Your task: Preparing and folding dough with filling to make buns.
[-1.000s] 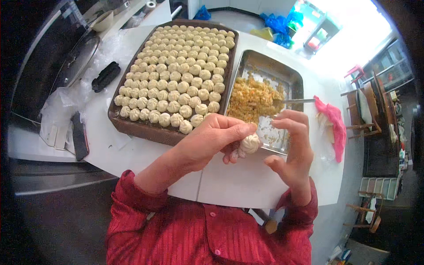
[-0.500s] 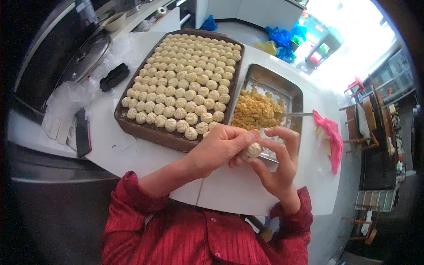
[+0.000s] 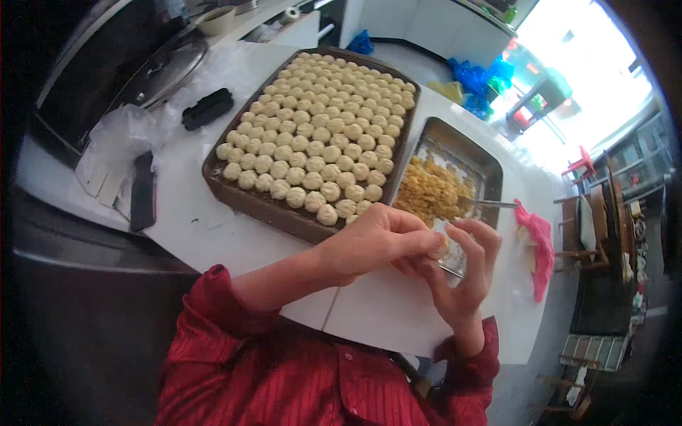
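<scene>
My left hand (image 3: 380, 243) and my right hand (image 3: 465, 273) meet above the near edge of a metal tray (image 3: 490, 170). Between their fingertips sits a small pleated dough bun (image 3: 444, 248), mostly hidden by the fingers. The left fingers curl around it with the thumb on top; the right thumb and forefinger close in from the other side. Left of the hands lies a dark baking tray (image 3: 273, 218) with close rows of pleated buns (image 3: 312, 142). Crumbly orange-yellow filling (image 3: 433, 190) is heaped in the metal tray, with a metal utensil handle (image 3: 494, 204) sticking out.
A pink cloth (image 3: 536, 245) lies at the table's right edge. On the left are a black case (image 3: 207, 108), a dark phone-like slab (image 3: 143, 192) and crumpled clear plastic (image 3: 117, 145). Blue bags (image 3: 472, 78) are on the floor beyond; wooden chairs (image 3: 586, 224) stand at right.
The bun, plainly visible between the fingers before, is now mostly covered as the hands draw closer together. The whole view has shifted, so the trays appear slightly further right.
</scene>
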